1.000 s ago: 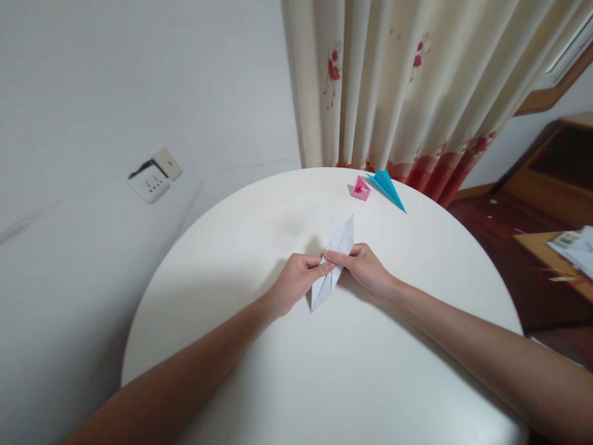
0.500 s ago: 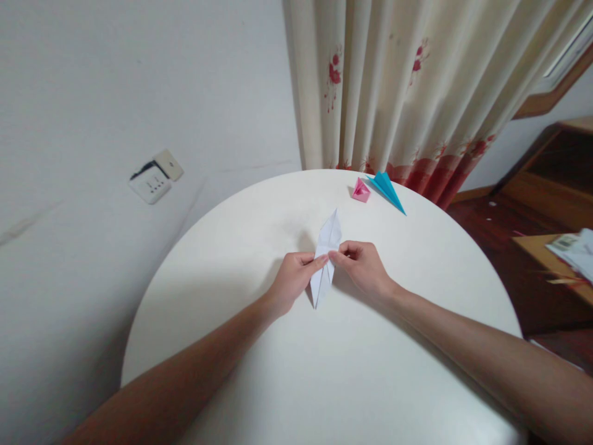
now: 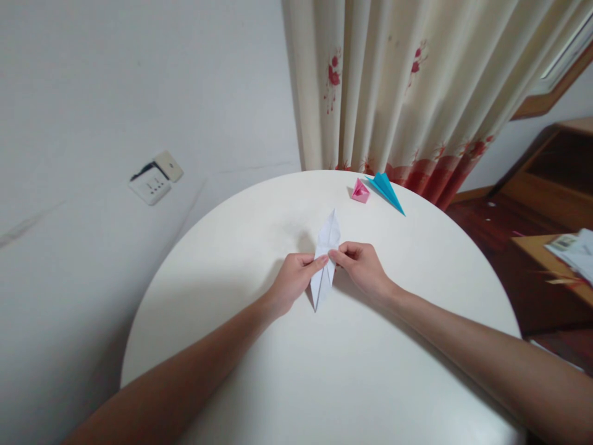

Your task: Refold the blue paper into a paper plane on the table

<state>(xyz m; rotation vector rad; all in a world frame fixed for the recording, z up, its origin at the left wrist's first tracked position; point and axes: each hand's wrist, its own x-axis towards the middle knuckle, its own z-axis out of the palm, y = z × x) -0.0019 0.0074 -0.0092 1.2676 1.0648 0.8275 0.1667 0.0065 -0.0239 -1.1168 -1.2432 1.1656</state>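
Observation:
A folded sheet of white paper [image 3: 328,235], long and narrow with a point at each end, is held over the middle of the table. Creases run along its length, and its lower half shows a slit between two flaps. My left hand [image 3: 295,277] pinches its left edge, thumb lying across the front near the middle. From the right side my right hand [image 3: 363,264] grips the opposite edge between thumb and fingers. Both thumb tips come close together at the paper's centre. The fingers behind the paper are partly hidden.
Near the far edge of the round white table [image 3: 222,247] lie a small pink folded paper [image 3: 360,191] and a blue paper plane [image 3: 387,193]. A flowered curtain [image 3: 370,86] hangs behind. A white socket box [image 3: 151,184] is on the left wall; papers [image 3: 574,253] lie at right.
Both hands keep their hold on the white paper. The paper's tips have shifted very slightly; otherwise the scene looks the same.

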